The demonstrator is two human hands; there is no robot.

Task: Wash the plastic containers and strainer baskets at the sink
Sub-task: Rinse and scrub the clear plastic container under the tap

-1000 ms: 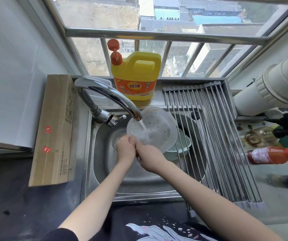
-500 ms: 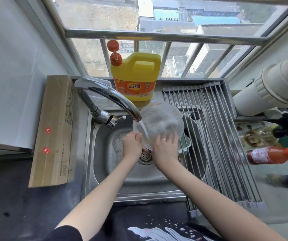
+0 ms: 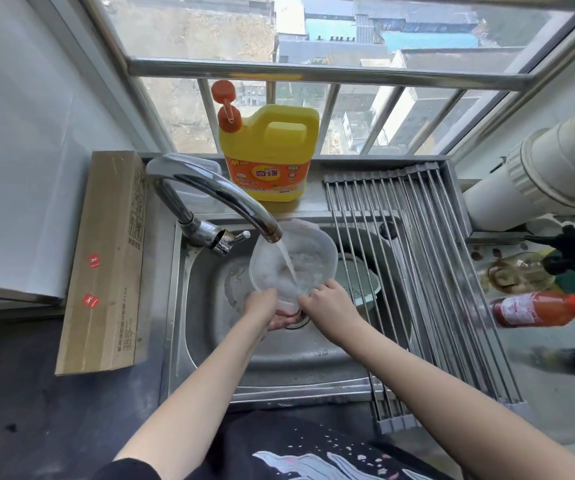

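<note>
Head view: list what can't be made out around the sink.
- Strainer basket: mostly hidden behind the clear container and under the drying rack.
- Drain: largely covered by both hands.
- Left hand fingertips: hidden under the container.
- Bottles at right: blurred, labels unreadable.

I count 2 hands, the left hand (image 3: 261, 304) and the right hand (image 3: 327, 301), on 1 clear plastic container (image 3: 308, 256), plus 1 green strainer basket (image 3: 360, 278), 1 tap (image 3: 216, 195), 1 yellow detergent jug (image 3: 268, 152), 1 cardboard box (image 3: 106, 261), 1 roll-up drying rack (image 3: 428, 271) and 1 red sauce bottle (image 3: 542, 308).
</note>
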